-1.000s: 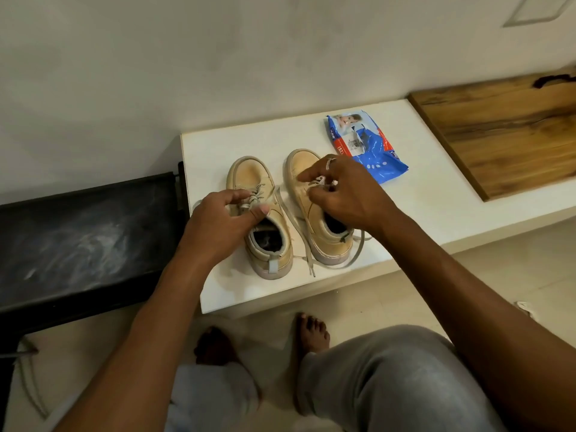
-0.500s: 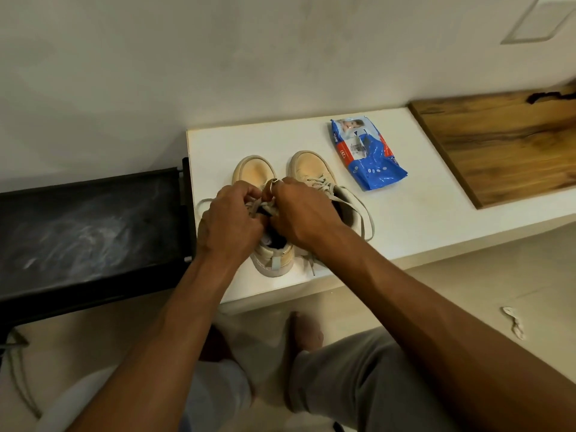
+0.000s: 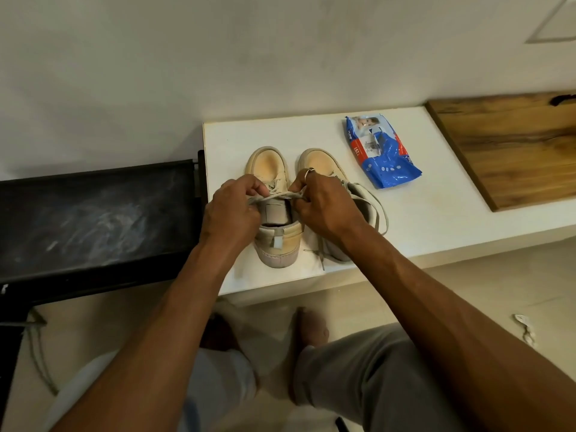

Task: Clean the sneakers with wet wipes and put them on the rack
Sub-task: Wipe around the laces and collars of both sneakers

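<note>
Left hand [image 3: 230,213] and right hand [image 3: 327,207] each pinch the lace [image 3: 280,194] taut over left sneaker [image 3: 268,165], on ledge [image 3: 436,232] beside right sneaker [image 3: 324,162]. Best: pull evenly, tuck ends inside, then grab wipes [image 3: 381,154].

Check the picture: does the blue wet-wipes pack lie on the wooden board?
No, the wet-wipes pack lies on the white ledge, apart from the wooden board.

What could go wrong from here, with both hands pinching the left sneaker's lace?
1. The left hand and right hand hold the lace taut over the left sneaker. Its heel sits near the front edge of the white ledge, so a hard tug might drag it off.
2. The right sneaker has a loose lace trailing beside the right forearm, which could snag it.
</note>
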Demonstrator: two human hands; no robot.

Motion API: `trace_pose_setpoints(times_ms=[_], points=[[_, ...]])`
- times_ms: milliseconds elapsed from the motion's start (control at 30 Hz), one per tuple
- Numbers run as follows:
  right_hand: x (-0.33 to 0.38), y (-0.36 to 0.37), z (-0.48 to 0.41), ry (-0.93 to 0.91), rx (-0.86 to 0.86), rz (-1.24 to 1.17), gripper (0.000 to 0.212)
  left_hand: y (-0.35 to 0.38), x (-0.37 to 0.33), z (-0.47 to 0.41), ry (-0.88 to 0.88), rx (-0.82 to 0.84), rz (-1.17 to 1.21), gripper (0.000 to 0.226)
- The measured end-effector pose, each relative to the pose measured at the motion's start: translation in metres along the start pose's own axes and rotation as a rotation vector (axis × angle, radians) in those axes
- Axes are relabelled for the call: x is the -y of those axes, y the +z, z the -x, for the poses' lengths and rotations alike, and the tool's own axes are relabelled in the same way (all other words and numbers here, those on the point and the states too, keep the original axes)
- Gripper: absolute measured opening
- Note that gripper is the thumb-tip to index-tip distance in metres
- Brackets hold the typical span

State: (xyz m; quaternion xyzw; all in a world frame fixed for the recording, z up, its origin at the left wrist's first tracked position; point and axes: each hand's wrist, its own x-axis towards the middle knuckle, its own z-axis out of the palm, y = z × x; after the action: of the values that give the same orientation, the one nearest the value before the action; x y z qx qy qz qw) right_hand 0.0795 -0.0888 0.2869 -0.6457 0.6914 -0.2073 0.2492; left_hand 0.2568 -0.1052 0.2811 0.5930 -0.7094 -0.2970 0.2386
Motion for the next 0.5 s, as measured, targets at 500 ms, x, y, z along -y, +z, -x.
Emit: trace_pose_setpoints(times_ms=[500], points=[[0.010, 0.015, -0.008, -0.300, -0.022, 0.189, 0.027, 0.005, -0.001, -0.004, 0.067, -0.103, -0.020, 0.016]])
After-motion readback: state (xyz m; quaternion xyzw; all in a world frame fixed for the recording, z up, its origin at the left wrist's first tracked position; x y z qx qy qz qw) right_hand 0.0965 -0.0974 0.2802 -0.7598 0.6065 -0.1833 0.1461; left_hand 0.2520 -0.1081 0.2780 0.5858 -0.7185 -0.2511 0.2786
